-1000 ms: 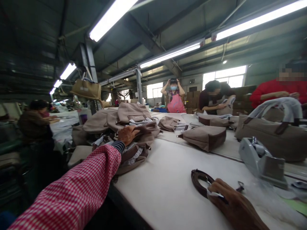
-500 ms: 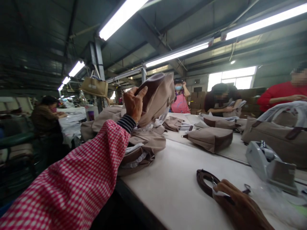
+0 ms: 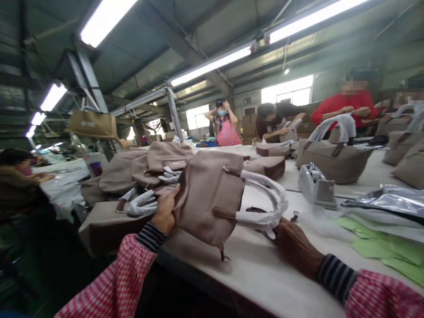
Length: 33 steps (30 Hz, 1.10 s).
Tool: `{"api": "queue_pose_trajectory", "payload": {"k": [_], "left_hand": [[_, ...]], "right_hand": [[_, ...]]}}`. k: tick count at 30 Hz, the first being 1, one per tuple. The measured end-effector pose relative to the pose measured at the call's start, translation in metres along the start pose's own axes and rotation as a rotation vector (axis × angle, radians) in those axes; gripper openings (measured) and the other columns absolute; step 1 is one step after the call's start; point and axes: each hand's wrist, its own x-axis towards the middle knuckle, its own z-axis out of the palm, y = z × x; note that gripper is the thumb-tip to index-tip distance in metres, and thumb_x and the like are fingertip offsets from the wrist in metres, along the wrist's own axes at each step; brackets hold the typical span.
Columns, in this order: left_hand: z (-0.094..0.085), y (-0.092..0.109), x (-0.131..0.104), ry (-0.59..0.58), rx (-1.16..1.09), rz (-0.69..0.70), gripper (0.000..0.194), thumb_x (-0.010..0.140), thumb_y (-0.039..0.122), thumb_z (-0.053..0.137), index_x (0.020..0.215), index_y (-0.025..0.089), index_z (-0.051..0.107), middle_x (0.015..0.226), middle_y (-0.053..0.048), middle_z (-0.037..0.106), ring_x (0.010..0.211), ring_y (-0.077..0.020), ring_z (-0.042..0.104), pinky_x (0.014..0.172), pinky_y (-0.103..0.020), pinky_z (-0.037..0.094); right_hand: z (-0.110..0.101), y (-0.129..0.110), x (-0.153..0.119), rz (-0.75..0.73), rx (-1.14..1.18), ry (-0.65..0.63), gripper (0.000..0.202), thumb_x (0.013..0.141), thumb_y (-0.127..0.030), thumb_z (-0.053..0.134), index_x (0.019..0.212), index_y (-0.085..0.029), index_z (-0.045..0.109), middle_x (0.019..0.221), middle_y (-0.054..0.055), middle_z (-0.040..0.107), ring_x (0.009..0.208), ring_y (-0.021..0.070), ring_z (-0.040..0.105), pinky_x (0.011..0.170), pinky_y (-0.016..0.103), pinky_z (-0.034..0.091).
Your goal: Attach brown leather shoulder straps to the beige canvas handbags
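Observation:
A taupe handbag (image 3: 212, 194) with two handles (image 3: 261, 216) wrapped in white film is held tilted over the near edge of the table. My left hand (image 3: 166, 210) grips its brown base end, thumb on the fabric. Just beyond the handles, my right hand (image 3: 293, 243) is closed on a coiled brown strap (image 3: 255, 210), mostly hidden behind the handles. A metal clip (image 3: 294, 216) shows above that hand. Its fingertips are covered by the wrapped handles. A small strap end with a hook (image 3: 225, 256) dangles from the bag's lower corner.
More taupe bags (image 3: 122, 176) are piled at the left. A grey tape dispenser (image 3: 316, 185) stands right of the handles, with clear plastic, green sheets (image 3: 384, 243) and a finished-looking bag (image 3: 331, 154) around it. Several people work across the table.
My left hand has brought the bag from over the pile down and nearer, turning its handles toward my right hand. The view has swung right.

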Motion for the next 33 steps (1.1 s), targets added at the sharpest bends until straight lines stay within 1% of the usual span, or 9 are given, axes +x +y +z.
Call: {"api": "queue_pose_trajectory", "payload": {"k": [2,4,7,10,15,21,26,30,33], "left_hand": [[-0.008,-0.032,-0.017,-0.056,0.049,-0.121,0.034,0.071,0.045,0.084,0.078,0.014,0.068,0.07,-0.006,0.073,0.065,-0.0216,0.07,0.059,-0.03,0.057],[-0.013,-0.043,-0.029,-0.117,0.086,-0.191,0.042,0.067,0.043,0.088,0.091,0.013,0.071,0.082,-0.008,0.077,0.072,-0.023,0.073,0.063,-0.03,0.058],[-0.017,-0.034,-0.035,-0.2,0.125,-0.253,0.063,0.059,0.036,0.095,0.112,0.015,0.067,0.095,-0.008,0.079,0.08,-0.0239,0.075,0.067,-0.029,0.059],[-0.015,-0.021,-0.037,-0.301,0.164,-0.28,0.069,0.063,0.036,0.095,0.121,0.017,0.062,0.106,-0.01,0.078,0.089,-0.0245,0.076,0.073,-0.03,0.061],[-0.007,-0.018,-0.056,-0.287,0.176,-0.295,0.084,0.063,0.032,0.095,0.135,0.021,0.053,0.119,-0.012,0.074,0.1,-0.028,0.074,0.069,-0.029,0.06],[-0.016,-0.02,-0.081,-0.442,-0.194,-0.337,0.072,0.066,0.019,0.089,0.132,0.021,0.059,0.129,-0.01,0.072,0.113,-0.0285,0.072,0.087,-0.031,0.062],[-0.024,0.003,-0.078,-0.433,-0.119,-0.224,0.075,0.064,0.019,0.088,0.134,0.026,0.063,0.124,-0.006,0.075,0.113,-0.0305,0.072,0.087,-0.033,0.064],[-0.025,0.032,-0.063,-0.516,-0.026,-0.056,0.055,0.055,0.016,0.09,0.106,0.029,0.077,0.107,-0.001,0.079,0.103,-0.0308,0.073,0.085,-0.037,0.064],[-0.03,0.037,-0.042,-0.552,0.125,0.027,0.042,0.054,0.021,0.092,0.094,0.028,0.08,0.095,-0.002,0.08,0.094,-0.0306,0.073,0.085,-0.041,0.063]], "right_hand": [[-0.001,-0.001,0.0,-0.012,-0.005,-0.022,0.03,0.098,-0.025,0.045,0.115,-0.023,0.071,0.12,0.012,0.068,0.114,0.0274,0.064,0.101,0.042,0.052],[-0.003,-0.004,0.001,-0.009,-0.015,-0.051,0.03,0.1,-0.025,0.047,0.119,-0.026,0.07,0.12,0.009,0.068,0.114,0.0257,0.064,0.099,0.041,0.053],[-0.007,-0.009,0.003,-0.012,-0.038,-0.079,0.03,0.102,-0.024,0.046,0.123,-0.027,0.067,0.124,0.007,0.066,0.115,0.0243,0.063,0.099,0.04,0.053],[-0.008,-0.01,0.003,0.001,-0.119,-0.085,0.029,0.103,-0.021,0.045,0.123,-0.024,0.065,0.123,0.008,0.066,0.113,0.0237,0.063,0.098,0.038,0.052],[-0.01,0.001,0.001,0.093,-0.39,-0.047,0.019,0.102,-0.021,0.046,0.105,-0.019,0.065,0.106,0.01,0.067,0.098,0.0245,0.065,0.085,0.036,0.052],[-0.017,0.011,-0.001,0.128,-0.473,-0.065,0.021,0.102,-0.019,0.044,0.111,-0.016,0.063,0.109,0.013,0.065,0.1,0.0256,0.064,0.085,0.036,0.05],[-0.018,0.013,0.003,0.119,-0.426,-0.066,0.021,0.102,-0.022,0.046,0.111,-0.017,0.064,0.111,0.012,0.065,0.101,0.0246,0.063,0.087,0.035,0.049],[-0.017,0.014,0.003,0.142,-0.383,-0.039,0.022,0.103,-0.024,0.046,0.106,-0.018,0.067,0.109,0.01,0.066,0.099,0.0235,0.064,0.085,0.034,0.049],[-0.013,0.019,0.0,0.145,-0.373,0.007,0.028,0.101,-0.023,0.044,0.102,-0.019,0.071,0.102,0.01,0.07,0.097,0.0235,0.065,0.085,0.034,0.05]]}}
